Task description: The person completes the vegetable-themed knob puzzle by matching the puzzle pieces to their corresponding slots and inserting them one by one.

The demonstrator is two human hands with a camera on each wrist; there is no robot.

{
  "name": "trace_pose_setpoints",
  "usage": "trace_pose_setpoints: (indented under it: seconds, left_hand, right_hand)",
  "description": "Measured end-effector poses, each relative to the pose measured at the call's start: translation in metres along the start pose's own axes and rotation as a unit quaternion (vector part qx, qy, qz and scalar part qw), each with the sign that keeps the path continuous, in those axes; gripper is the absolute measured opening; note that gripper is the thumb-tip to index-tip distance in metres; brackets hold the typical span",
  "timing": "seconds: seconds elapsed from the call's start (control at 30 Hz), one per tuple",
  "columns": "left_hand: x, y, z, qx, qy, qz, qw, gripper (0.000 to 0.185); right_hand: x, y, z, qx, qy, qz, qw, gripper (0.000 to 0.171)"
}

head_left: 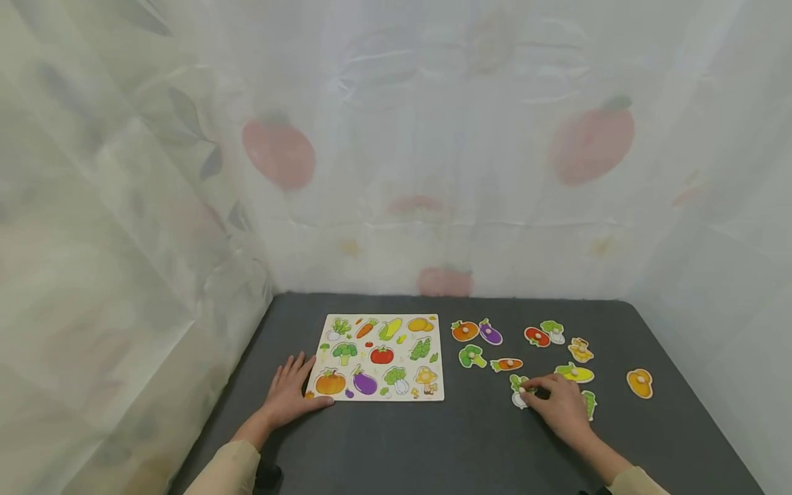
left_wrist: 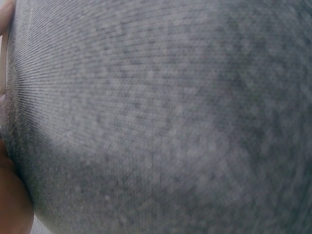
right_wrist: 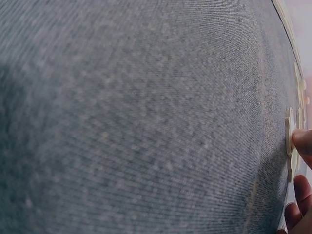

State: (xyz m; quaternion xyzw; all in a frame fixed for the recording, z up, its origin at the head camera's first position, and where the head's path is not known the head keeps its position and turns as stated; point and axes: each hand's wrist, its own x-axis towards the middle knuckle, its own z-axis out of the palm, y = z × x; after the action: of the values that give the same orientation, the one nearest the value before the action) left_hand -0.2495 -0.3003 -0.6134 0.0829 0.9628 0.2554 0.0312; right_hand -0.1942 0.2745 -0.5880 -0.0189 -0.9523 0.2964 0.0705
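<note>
A wooden puzzle board (head_left: 388, 405) with vegetable pictures lies flat on the left side of the table. My left hand (head_left: 289, 393) rests at its left edge, fingers extended and thumb along the lower left corner. To the right of the board, my right hand (head_left: 562, 407) pinches the knob of a turnip puzzle piece (head_left: 518, 400) with thumb and finger. That piece appears edge-on in the right wrist view, at table level, beside my fingertips (right_wrist: 303, 141). Partly behind the right hand sits a pea pod piece (head_left: 590, 404). Just above it is a corn piece (head_left: 577, 374).
More loose knobbed pieces lie around: pumpkin (head_left: 464, 331), eggplant (head_left: 491, 334), broccoli (head_left: 472, 356), carrot (head_left: 507, 365), tomato (head_left: 537, 337), bok choy (head_left: 553, 331), mushroom (head_left: 581, 350) and a yellow potato-like one (head_left: 640, 383). Pale printed curtains (head_left: 383, 137) enclose the dark table (head_left: 396, 454).
</note>
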Motion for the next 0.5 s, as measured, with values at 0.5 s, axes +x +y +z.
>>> trace_pose_setpoints:
  seconds: [0.5]
  left_hand:
    - [-0.0015, 0.0022, -0.0009, 0.001, 0.004, 0.005, 1.0000, 0.122]
  right_hand:
    - [0.0009, 0.0001, -0.0009, -0.009, -0.006, -0.004, 1.000, 0.018]
